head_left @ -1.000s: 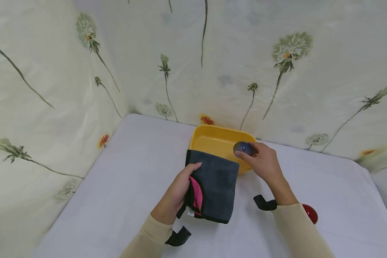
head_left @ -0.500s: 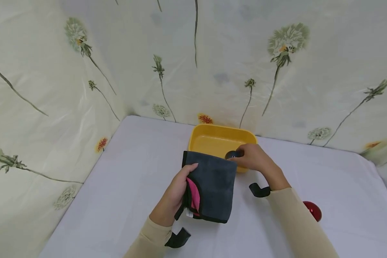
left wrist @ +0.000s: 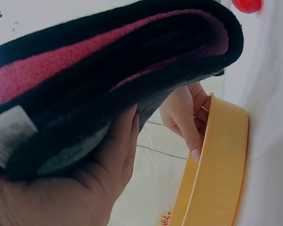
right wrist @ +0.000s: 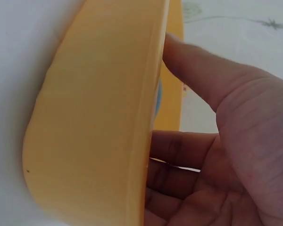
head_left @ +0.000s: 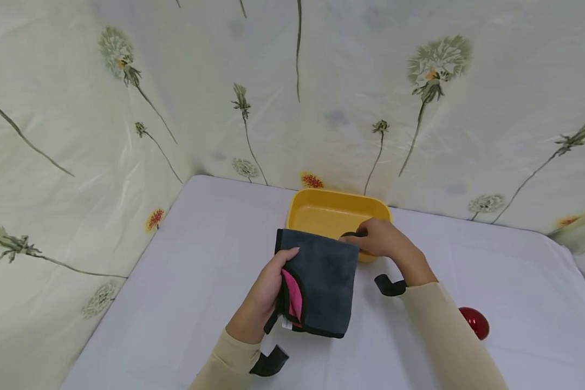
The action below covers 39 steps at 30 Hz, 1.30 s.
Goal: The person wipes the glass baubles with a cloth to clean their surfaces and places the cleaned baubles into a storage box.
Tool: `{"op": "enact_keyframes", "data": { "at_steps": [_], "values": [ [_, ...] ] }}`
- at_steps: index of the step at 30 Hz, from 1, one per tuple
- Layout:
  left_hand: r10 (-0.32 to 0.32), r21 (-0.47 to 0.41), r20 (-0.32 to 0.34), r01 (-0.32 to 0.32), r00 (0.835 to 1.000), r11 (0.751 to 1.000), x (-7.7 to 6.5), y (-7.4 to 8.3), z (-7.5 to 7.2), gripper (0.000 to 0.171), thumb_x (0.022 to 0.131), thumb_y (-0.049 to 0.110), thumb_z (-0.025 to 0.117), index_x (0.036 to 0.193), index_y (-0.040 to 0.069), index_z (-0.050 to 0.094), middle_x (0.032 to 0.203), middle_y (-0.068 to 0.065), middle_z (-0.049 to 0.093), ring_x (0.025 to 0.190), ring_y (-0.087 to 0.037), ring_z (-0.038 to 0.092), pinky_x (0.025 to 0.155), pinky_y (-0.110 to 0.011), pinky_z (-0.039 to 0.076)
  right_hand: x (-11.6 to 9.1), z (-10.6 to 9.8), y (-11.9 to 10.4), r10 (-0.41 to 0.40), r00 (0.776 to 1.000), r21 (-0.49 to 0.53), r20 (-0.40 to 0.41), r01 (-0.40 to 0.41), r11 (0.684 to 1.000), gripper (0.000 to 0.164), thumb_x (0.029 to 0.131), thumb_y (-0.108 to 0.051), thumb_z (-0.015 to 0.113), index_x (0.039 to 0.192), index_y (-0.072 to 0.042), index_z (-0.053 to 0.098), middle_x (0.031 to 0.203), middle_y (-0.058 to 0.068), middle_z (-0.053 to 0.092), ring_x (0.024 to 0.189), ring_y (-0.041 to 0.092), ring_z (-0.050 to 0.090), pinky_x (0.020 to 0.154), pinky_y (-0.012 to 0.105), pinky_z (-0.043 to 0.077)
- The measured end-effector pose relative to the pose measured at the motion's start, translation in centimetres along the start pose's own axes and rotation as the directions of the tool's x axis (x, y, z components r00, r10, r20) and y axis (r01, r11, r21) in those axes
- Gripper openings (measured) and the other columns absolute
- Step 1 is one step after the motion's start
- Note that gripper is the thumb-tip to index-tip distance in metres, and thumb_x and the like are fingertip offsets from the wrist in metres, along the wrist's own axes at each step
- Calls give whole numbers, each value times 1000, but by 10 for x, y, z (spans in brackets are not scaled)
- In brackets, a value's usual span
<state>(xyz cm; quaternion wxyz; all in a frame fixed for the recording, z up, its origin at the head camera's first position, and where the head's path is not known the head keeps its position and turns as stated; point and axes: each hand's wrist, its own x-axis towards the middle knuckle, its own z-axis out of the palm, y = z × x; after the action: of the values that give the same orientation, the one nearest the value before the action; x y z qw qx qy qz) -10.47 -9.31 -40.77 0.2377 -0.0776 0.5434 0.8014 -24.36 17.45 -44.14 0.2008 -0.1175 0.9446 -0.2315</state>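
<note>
My right hand (head_left: 386,239) has thumb and fingers round a blue round thing (right wrist: 159,94), mostly hidden, down inside the yellow tub (head_left: 340,214) by its near right corner, while my left hand (head_left: 264,286) has a folded dark grey cloth (head_left: 324,284) with pink inside clamped between thumb and fingers, just in front of the tub. Further out there's a shiny red ball (head_left: 475,323) on the white-covered desk (head_left: 214,249), nearer me than the tub and off to its right, plus a flower-print sheet (head_left: 336,70) behind the tub.
</note>
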Motion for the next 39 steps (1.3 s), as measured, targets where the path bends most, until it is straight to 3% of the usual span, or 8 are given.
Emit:
{"op": "enact_keyframes", "data": {
  "at_steps": [5,12,21,25,27,30,35,39],
  "values": [
    [-4,-3,-6,4,1000,1000,0,0,2,67,104,45,47,154,4,31,141,-14,45,123,-27,48,105,-39,42,-9,4,-3,5,996,23,-84,-4,1000,49,96,-53,71,92,-3,73,71,4,58,69,24,55,64,37,46],
    [-23,-1,-7,23,1000,1000,0,-1,5,65,103,46,48,153,5,34,138,-12,48,120,-26,51,102,-37,43,-69,-6,-12,5,960,-33,-280,-15,999,67,98,-47,71,134,10,62,118,27,68,105,42,64,90,58,54],
    [-34,-14,-8,34,999,999,1,-3,7,66,103,45,48,154,6,32,144,-13,43,127,-28,46,107,-40,40,-150,-11,23,193,902,-80,-387,-241,967,125,84,-83,60,160,9,24,156,38,36,138,58,38,106,72,35],
    [-37,-5,-16,36,999,999,2,-5,6,68,103,45,48,155,7,30,146,-14,41,130,-29,44,109,-42,39,-176,-4,49,232,884,-83,-405,-289,954,116,86,-75,68,155,10,29,150,35,42,124,56,49,95,70,44],
    [-34,-2,-15,34,999,999,1,-5,6,68,103,45,48,156,7,28,147,-14,40,131,-30,43,110,-43,38,-187,1,62,253,876,-78,-411,-311,947,98,88,-68,72,139,9,41,127,29,55,99,47,58,78,60,51],
    [-29,1,-6,29,1000,1000,1,-6,7,68,103,45,48,156,8,28,148,-13,39,132,-29,42,111,-43,37,-202,8,80,310,870,-53,-384,-356,933,81,89,-64,74,118,4,41,93,18,50,74,34,51,60,44,42],
    [-31,-1,9,31,999,1000,1,-7,9,68,103,45,48,157,8,28,148,-12,41,131,-28,43,113,-43,36,-214,21,100,410,871,-20,-272,-431,902,103,91,-67,68,148,12,34,124,41,54,102,54,55,79,64,50],
    [-32,-5,25,32,999,999,2,-8,12,67,104,45,48,157,9,28,148,-12,41,132,-28,44,113,-42,37,-217,31,107,450,856,-11,-256,-468,884,103,92,-58,71,150,17,31,139,45,45,114,60,51,89,72,47]
  ]
}}
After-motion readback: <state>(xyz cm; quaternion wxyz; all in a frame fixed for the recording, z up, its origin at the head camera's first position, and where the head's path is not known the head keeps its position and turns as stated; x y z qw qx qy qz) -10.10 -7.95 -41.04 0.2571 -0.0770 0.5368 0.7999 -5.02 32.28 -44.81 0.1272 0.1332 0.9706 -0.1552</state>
